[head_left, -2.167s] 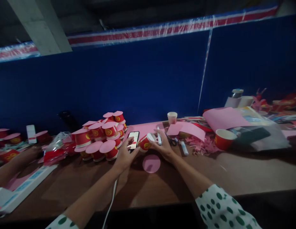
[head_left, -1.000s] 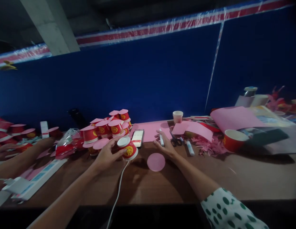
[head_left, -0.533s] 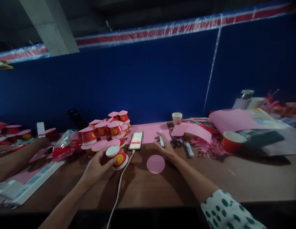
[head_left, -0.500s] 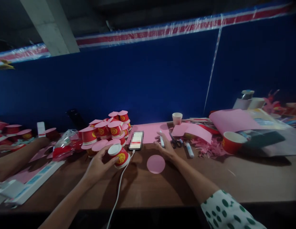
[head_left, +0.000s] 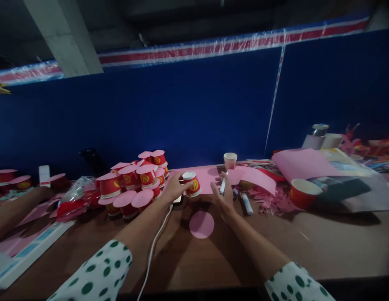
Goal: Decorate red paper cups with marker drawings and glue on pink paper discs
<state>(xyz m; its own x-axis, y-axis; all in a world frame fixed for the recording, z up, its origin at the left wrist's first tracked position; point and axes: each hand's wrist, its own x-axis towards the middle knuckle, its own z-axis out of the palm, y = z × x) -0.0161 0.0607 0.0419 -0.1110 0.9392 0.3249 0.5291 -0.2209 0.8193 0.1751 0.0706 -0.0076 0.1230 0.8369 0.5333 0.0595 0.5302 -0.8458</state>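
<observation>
My left hand grips a red paper cup with yellow print, bottom end up, above the desk. My right hand holds a slim white tube, its kind too blurred to tell. A round pink paper disc lies flat on the desk in front of both hands. Behind the cup lies a pink paper sheet. The phone with its white cable is mostly hidden by my left hand and the cup. A blue-and-white glue stick lies right of my right hand.
Upturned red cups topped with pink paper are stacked at left. A power strip and another person's arm are farther left. At right are pink paper shreds, a red cup and a white cup.
My left hand has carried the cup to the right and slightly up, covering much of the phone. My right hand has shifted slightly right, still holding the white tube. The view has shifted a little.
</observation>
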